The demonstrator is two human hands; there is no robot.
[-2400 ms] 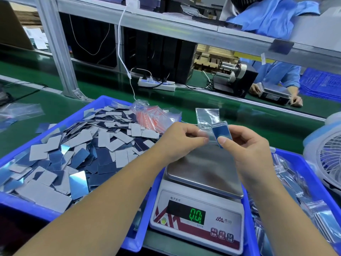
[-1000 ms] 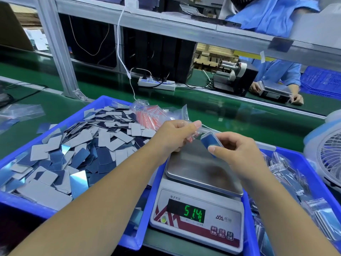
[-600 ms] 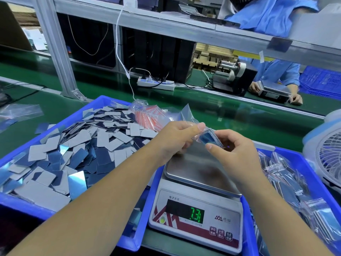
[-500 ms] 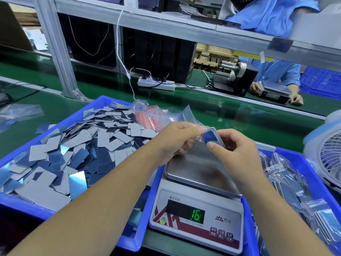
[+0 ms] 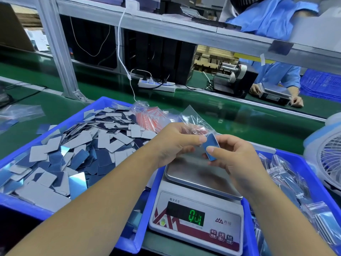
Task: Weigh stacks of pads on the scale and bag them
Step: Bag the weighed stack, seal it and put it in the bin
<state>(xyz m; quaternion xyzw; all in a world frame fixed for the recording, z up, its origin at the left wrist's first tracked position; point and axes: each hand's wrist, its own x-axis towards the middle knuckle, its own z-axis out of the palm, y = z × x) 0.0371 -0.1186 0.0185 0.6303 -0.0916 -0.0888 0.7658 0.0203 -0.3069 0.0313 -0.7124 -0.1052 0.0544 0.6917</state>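
Seen from above, two bare forearms reach over a digital scale [image 5: 198, 209] standing between two blue trays on a green bench [image 5: 212, 115]. The right hand [image 5: 234, 154] pinches a small stack of blue pads [image 5: 211, 147] between thumb and fingers, holding it just above the scale's steel platform, which carries nothing. The left hand [image 5: 177, 141] pinches the mouth of a clear zip bag [image 5: 193, 121], thumb tip against the top of the stack; the bag stands up crumpled behind both hands. The stack appears to be at the bag's opening; whether it is partly inside cannot be told.

The left tray [image 5: 18, 206] is heaped with loose grey and blue pads [image 5: 77, 150], with a bundle of red-striped empty bags [image 5: 147, 117] at its far edge. The right tray [image 5: 311, 172] holds filled bags [image 5: 287, 182].

Judged from this view, the stack is light and thin, its glossy sheets likely to slide apart, so it is best gripped across both flat faces near one end. The bag is limp and slippery, so its mouth is best held open by the edges beside the seal.
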